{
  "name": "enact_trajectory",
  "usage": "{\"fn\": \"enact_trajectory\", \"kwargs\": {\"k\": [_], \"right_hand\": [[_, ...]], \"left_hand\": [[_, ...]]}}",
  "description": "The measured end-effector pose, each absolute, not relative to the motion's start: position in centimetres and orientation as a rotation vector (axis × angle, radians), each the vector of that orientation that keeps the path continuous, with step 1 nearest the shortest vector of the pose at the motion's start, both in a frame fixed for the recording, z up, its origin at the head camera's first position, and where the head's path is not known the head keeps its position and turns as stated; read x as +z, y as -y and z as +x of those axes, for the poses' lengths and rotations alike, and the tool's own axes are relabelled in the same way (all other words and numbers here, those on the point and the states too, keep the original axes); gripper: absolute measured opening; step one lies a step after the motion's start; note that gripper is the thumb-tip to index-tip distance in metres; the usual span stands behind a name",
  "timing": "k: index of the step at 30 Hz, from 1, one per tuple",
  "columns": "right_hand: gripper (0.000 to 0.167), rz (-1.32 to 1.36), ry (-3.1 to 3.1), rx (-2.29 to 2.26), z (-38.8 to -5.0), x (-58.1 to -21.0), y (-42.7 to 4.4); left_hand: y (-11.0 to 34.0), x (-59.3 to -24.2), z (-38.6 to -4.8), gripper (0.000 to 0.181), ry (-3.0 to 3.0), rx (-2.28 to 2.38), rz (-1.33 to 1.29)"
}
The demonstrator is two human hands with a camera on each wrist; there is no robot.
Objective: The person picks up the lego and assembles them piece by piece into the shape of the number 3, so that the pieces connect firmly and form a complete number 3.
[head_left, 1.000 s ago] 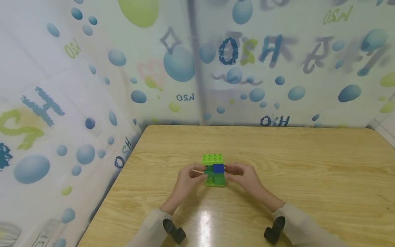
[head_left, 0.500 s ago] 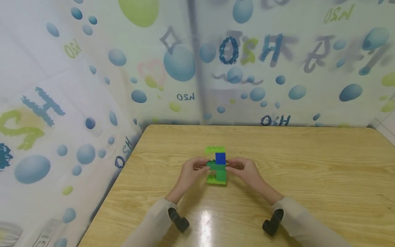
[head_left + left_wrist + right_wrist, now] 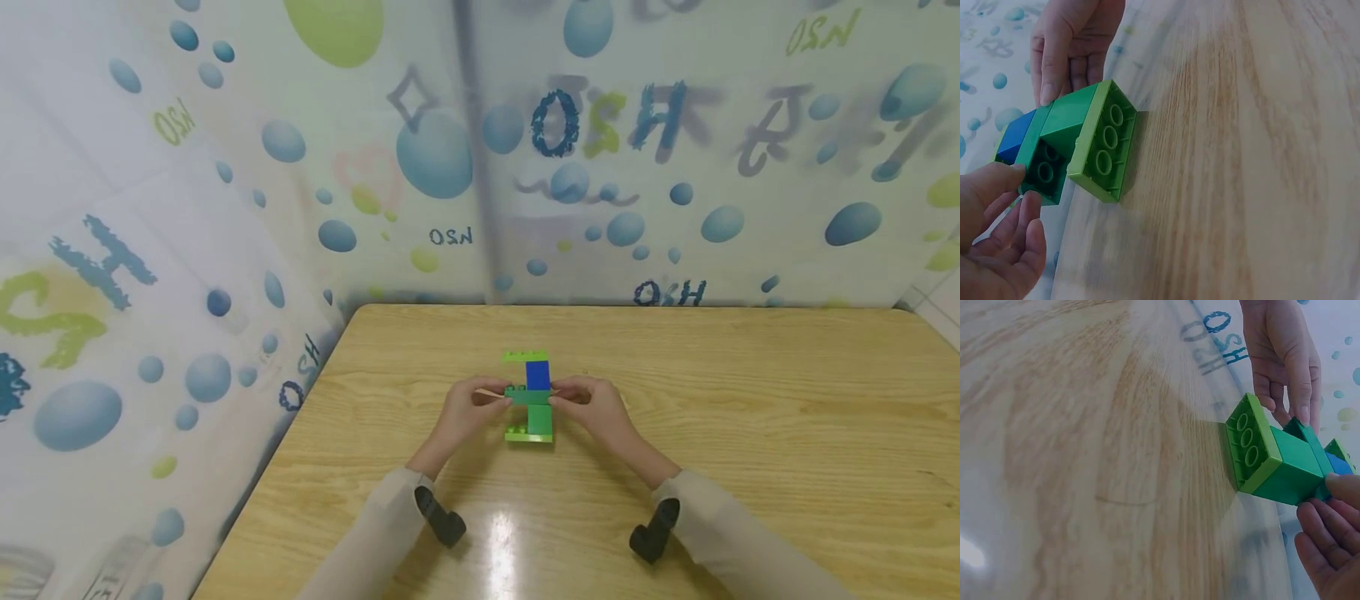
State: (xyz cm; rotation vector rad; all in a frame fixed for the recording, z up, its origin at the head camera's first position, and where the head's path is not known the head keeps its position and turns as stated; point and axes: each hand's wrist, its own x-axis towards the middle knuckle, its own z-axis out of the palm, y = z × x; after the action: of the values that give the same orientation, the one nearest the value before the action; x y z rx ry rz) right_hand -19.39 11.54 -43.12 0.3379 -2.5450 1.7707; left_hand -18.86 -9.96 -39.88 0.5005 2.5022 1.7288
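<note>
A stack of toy building bricks [image 3: 538, 419] is held up between both hands in the middle of the head view. Its layers are a lime bottom brick [image 3: 1095, 153], a green block, a long darker green brick [image 3: 522, 397], a blue block [image 3: 537, 376] and a lime top brick [image 3: 525, 356]. My left hand [image 3: 467, 417] pinches the left end of the darker green brick between thumb and fingers. At its other end, my right hand [image 3: 598, 410] pinches the same layer. Hollow tubes show under the lime bottom brick in both wrist views, so its underside is off the table.
A wooden table [image 3: 735, 392] lies beneath the hands and reflects a bright light near the front. Behind it and to the left hangs a wall covering [image 3: 517, 208] printed with blue and green dots. Dark wrist devices [image 3: 441, 518] sit over the pale sleeves.
The brick stack has been tilted upright, so its front side now faces the head view rather than its studded tops. Both hands have moved slightly farther away with it, keeping their hold.
</note>
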Motion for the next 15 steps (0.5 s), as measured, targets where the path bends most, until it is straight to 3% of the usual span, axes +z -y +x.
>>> {"fn": "enact_trajectory", "kwargs": {"k": [15], "right_hand": [[0.027,0.339,2.598,1.644,-20.2,-43.8,-11.3]], "left_hand": [[10.7,-43.3,-21.4,0.029,-2.509,1.657,0.515]]}}
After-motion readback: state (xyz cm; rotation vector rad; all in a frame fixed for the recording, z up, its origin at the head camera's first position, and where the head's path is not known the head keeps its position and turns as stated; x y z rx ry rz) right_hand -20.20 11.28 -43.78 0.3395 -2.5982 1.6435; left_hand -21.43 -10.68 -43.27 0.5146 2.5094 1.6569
